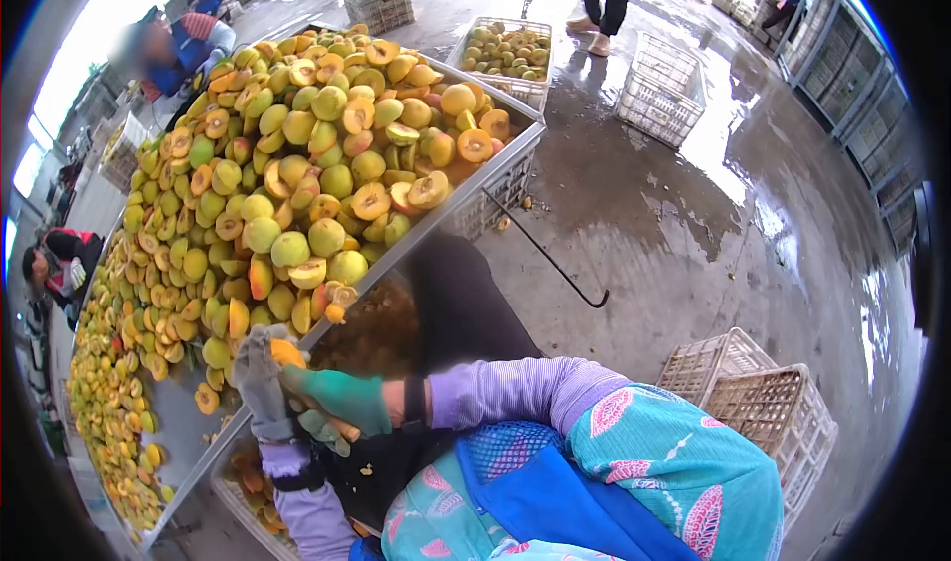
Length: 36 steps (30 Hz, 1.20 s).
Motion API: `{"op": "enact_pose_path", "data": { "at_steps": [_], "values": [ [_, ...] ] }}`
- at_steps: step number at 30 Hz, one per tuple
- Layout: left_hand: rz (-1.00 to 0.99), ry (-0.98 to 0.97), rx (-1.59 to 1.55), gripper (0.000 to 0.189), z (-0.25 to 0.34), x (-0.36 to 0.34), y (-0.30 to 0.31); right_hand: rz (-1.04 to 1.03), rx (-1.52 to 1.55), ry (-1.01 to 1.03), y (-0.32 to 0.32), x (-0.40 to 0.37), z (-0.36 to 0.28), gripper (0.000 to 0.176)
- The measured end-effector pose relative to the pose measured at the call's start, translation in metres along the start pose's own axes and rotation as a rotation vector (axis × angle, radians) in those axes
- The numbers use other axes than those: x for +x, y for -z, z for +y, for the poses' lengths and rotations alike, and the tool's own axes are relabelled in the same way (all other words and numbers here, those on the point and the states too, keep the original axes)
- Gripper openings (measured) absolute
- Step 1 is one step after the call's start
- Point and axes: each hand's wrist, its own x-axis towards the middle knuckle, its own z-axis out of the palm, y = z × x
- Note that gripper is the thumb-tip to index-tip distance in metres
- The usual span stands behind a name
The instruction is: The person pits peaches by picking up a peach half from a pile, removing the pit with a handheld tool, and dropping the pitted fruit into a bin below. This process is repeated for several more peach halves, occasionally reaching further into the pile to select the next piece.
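Observation:
My left hand [263, 378], in a grey glove, is closed around a cut piece of orange-fleshed peach [287, 353] at the edge of the metal table. Pressed close beside it, my right hand [347, 399] in a green glove grips a tool with a light wooden handle [343, 428]; its working end is hidden between the hands. Just beyond my hands, a large heap of yellow-green peaches [297, 204], many halved and some with pits showing, covers the table.
The table's metal rim [426, 234] runs diagonally past me. Below it sits a crate of fruit pieces [253, 492]. White crates [664, 86] stand on the wet floor, one filled with peaches [507, 51]. A hooked metal rod [555, 264] juts out. Other people work around the table.

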Motion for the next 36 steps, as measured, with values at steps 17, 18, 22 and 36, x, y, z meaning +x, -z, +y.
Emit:
{"op": "enact_pose_path", "data": {
  "at_steps": [17,18,22,36],
  "values": [
    [0.243,-0.113,-0.323,0.033,0.007,-0.049,0.000,-0.155,-0.106,-0.234,-0.013,0.005,0.012,0.042],
    [0.253,-0.160,-0.226,0.034,0.006,-0.048,0.002,-0.162,0.030,-0.311,-0.007,0.009,0.014,0.041],
    [0.259,0.071,-0.427,0.042,0.022,-0.050,-0.003,-0.446,0.484,-0.362,0.003,0.018,0.014,0.040],
    [0.359,0.158,-0.443,0.043,0.037,-0.057,0.005,-0.542,0.703,-0.498,0.000,0.032,0.020,0.041]
  ]
}}
